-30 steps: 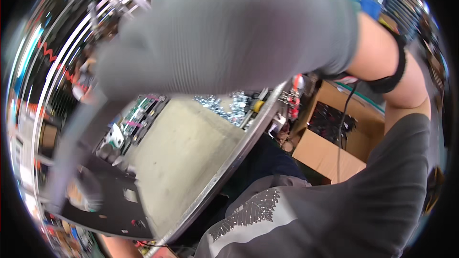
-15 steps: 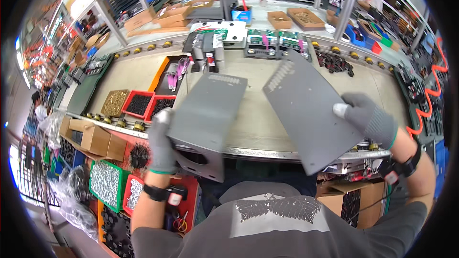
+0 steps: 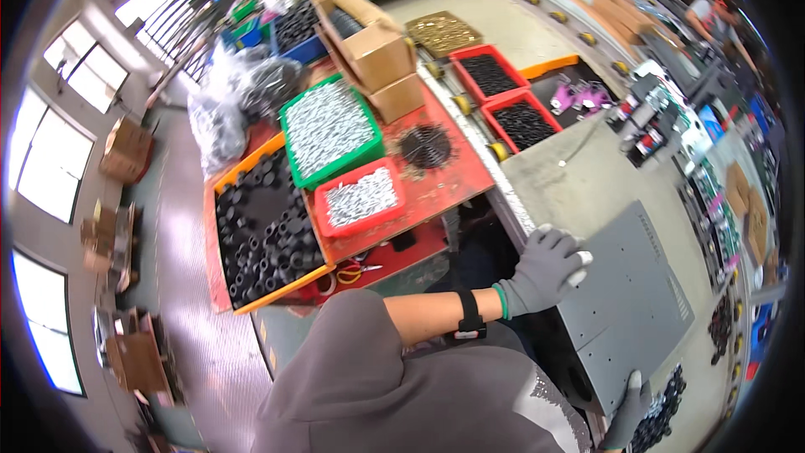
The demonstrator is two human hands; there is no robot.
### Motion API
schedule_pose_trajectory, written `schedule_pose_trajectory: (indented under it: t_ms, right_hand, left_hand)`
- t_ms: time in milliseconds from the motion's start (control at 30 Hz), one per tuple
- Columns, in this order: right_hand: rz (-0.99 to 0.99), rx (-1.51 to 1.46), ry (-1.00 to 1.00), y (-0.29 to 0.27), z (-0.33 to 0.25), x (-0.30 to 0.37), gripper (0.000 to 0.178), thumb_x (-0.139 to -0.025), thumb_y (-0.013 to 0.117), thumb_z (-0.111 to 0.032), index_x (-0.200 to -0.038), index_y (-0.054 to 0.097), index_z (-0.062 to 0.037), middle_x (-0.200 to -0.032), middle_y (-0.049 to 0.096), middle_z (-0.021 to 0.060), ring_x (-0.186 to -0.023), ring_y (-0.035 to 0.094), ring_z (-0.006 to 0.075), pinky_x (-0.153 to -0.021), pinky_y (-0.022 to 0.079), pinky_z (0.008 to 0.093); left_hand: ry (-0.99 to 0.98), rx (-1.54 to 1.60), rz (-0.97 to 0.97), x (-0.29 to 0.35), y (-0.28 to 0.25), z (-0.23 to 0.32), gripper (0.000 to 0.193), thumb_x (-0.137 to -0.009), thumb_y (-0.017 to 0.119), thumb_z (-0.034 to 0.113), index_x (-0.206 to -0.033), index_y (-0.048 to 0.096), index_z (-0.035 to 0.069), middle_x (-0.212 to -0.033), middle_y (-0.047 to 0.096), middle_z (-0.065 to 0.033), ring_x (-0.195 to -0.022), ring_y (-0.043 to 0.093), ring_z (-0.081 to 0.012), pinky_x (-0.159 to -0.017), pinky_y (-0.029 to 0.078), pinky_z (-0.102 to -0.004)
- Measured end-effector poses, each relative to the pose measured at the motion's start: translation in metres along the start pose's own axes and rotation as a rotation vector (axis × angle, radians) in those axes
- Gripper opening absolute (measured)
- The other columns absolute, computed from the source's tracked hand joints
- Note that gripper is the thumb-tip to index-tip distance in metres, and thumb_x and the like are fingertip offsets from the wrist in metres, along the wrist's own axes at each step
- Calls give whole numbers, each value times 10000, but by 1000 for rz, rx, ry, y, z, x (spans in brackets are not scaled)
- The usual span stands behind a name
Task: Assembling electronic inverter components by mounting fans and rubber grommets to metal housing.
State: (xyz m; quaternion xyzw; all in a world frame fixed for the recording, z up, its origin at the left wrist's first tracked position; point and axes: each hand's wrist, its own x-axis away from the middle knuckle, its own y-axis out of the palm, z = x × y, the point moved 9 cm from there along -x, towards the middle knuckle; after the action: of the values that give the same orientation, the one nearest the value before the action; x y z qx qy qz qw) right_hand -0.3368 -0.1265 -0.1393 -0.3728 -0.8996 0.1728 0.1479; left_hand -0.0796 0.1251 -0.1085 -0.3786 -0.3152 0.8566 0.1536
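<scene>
A grey sheet-metal cover [image 3: 625,302] lies on the bench at my right, with small holes in its face and a row of slots along its far edge. Its folded near side has a dark opening. My left hand [image 3: 547,270], in a grey glove with pale fingertips, is beside the cover's left corner, fingers loosely bent and thumb apart; whether it touches the metal is unclear. At the near right corner my right hand [image 3: 631,415], gloved alike, grips the edge, thumb on top and the other fingers partly hidden. I cannot tell whether a second sheet is stacked there.
Left of the bench, a red table [image 3: 444,180] carries a green bin [image 3: 293,138] of silvery fasteners, a red bin [image 3: 319,210], an orange-rimmed tray [image 3: 277,298] of black caps and a cardboard box [image 3: 381,54]. Scissors [image 3: 356,270] lie below. Black parts [image 3: 662,411] are piled by my right hand.
My view has swung left. The two grey metal pieces, held up one in each hand, are down; one cover shows on the bench. My left hand has come off its piece.
</scene>
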Motion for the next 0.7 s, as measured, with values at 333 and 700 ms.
schedule_pose_trajectory:
  t_ms: [333,700]
  right_hand:
    - [-207,471,247,-2,29,-29,644,-870,614,-590,-548,501,-44,-462,436,-3,-391,373,115,-398,291,295]
    - [-261,378,376,9,10,-18,609,-898,593,-561,-592,537,-38,-495,475,8,-432,406,111,-424,317,284]
  left_hand:
    - [-412,-637,422,36,-347,-133,232,-827,700,160,-1045,669,87,-971,688,-123,-912,661,-284,-814,510,-371]
    - [-1020,-276,-132,209,-426,-359,870,-725,815,167,-1461,356,91,-1326,504,-124,-1224,520,-191,-1024,415,-314]
